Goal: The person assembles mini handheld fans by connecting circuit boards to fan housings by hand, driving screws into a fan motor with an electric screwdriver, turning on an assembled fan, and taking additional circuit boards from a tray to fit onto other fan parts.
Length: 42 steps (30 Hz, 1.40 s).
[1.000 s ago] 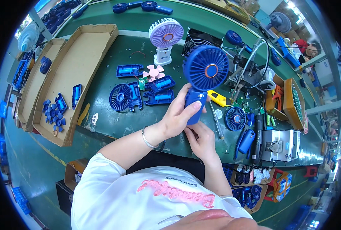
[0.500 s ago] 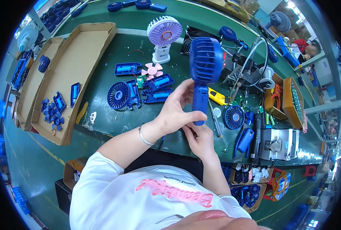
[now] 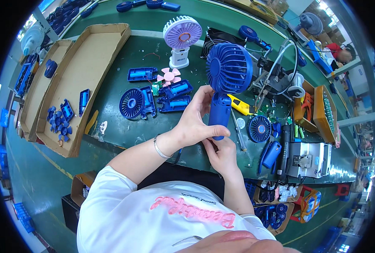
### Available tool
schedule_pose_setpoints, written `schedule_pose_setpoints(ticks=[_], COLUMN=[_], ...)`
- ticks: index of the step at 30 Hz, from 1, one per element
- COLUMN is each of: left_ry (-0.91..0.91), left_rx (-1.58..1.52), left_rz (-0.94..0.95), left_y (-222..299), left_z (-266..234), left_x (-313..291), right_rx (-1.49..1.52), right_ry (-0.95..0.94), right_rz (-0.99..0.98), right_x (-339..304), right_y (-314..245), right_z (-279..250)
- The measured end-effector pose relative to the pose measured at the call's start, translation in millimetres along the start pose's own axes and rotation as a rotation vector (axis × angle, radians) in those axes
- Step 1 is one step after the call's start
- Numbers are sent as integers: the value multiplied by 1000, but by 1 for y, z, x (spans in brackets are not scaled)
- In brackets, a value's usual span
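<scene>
A dark blue handheld fan [image 3: 230,69] stands upright in front of me, its caged head at the top. My left hand [image 3: 196,122] is wrapped round its handle, thumb across the front. At the foot of the handle my right hand [image 3: 222,156] is closed, with its fingertips partly hidden behind the fan and the left hand. Beyond my left hand lie opened blue handle shells [image 3: 175,104], a pink fan blade [image 3: 169,76] and a round blue grille piece [image 3: 132,104]. A yellow tool [image 3: 239,104] and a thin screwdriver [image 3: 239,133] lie right of the handle.
A white and purple fan [image 3: 181,38] stands farther back. Cardboard trays [image 3: 90,55] with blue parts are at the left. To the right are a wire-and-reel soldering stand [image 3: 276,80], another grille [image 3: 259,128], a grey metal box [image 3: 307,160] and a wooden parts box [image 3: 323,114].
The blue fan has turned in my grip, so its head shows wider and more from the side. Both hands stay almost in place, still at the handle.
</scene>
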State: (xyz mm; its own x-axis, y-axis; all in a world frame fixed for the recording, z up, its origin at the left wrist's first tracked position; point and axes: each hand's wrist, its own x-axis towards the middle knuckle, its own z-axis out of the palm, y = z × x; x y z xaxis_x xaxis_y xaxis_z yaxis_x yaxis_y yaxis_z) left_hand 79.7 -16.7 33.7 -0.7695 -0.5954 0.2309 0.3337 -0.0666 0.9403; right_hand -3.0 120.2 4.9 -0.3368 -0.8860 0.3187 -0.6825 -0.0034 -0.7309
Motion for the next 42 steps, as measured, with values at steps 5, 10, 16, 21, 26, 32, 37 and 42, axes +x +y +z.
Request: schedule_pose_setpoints(ticks=[5, 10, 16, 21, 26, 32, 37, 42], left_ry=[-64, -184, -293, -312, -343, -332, -382, -404], left_rx=[-44, -171, -283, -373, -299, -334, -357, -28], left_rz=[11, -71, -168, -145, -139, -149, -157, -140], left_y=[2, 7, 5, 3, 0, 1, 2, 1], left_z=[-2, 2, -2, -3, -2, 3, 3, -1], left_x=[-1, -3, 1, -1, -2, -2, 1, -7], right_rx=[6, 54, 36, 13, 7, -4, 19, 87], right_ry=[-29, -20, 6, 0, -12, -6, 32, -33], right_rz=[60, 158, 84, 44, 37, 36, 61, 140], right_x=[-2, -11, -2, -4, -7, -8, -3, -6], right_y=[0, 12, 0, 6, 7, 11, 17, 15], right_z=[0, 5, 2, 3, 2, 3, 6, 9])
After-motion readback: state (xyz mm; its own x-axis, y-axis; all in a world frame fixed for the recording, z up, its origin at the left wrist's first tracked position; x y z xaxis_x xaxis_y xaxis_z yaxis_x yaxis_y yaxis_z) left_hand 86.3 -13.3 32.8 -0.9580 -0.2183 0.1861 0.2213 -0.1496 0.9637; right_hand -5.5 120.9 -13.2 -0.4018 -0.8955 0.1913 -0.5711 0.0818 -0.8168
